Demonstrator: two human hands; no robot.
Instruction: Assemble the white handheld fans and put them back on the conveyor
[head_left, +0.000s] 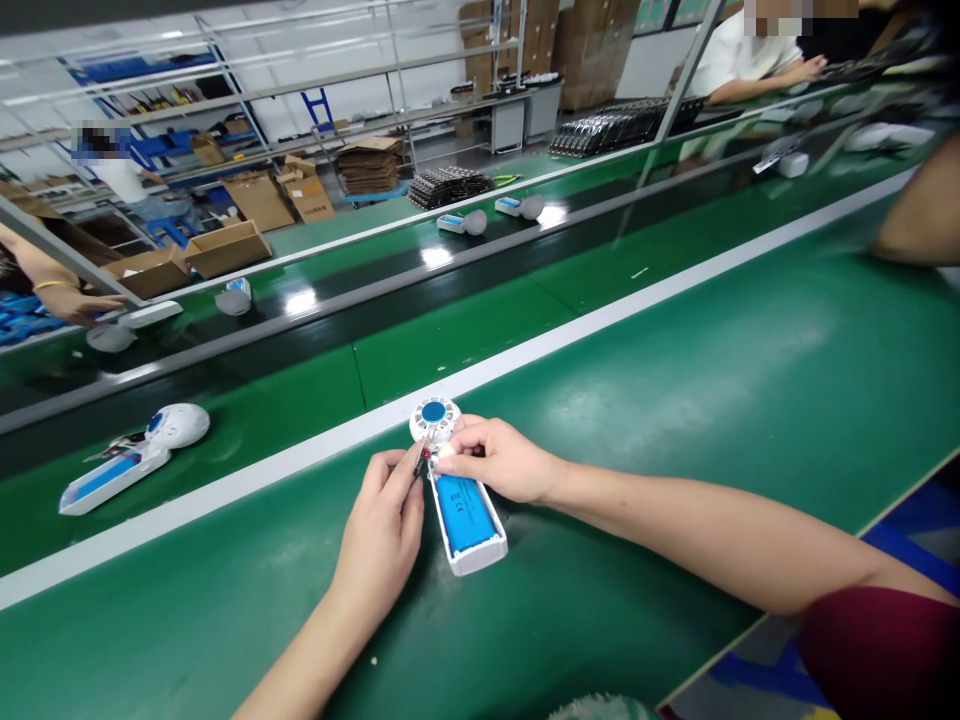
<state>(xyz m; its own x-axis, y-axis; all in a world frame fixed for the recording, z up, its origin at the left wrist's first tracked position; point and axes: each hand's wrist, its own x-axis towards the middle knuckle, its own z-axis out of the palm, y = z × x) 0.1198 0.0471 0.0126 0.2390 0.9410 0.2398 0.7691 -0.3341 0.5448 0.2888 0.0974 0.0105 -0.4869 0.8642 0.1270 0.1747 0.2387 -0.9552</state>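
An opened white handheld fan (489, 553) lies on the green bench in front of me, its round head pointing away. A blue battery (466, 512) fills its handle, and a blue disc (433, 411) marks the middle of the head. My left hand (386, 515) is closed at the left of the fan's neck, around slim dark metal tweezers (421, 462) whose tips reach toward the head. From the other side, my right hand (502, 460) pinches at the neck around a small whitish part (444, 461). Fingers hide much of the neck, where a spot of red shows.
Beyond a white strip (315, 447) runs a conveyor (262, 370). Another opened fan (120, 478) lies at left, and several fan parts sit farther back. A co-worker's hand (75, 303) touches parts at far left; another person (750, 65) sits far right. An arm (919, 210) edges in at right.
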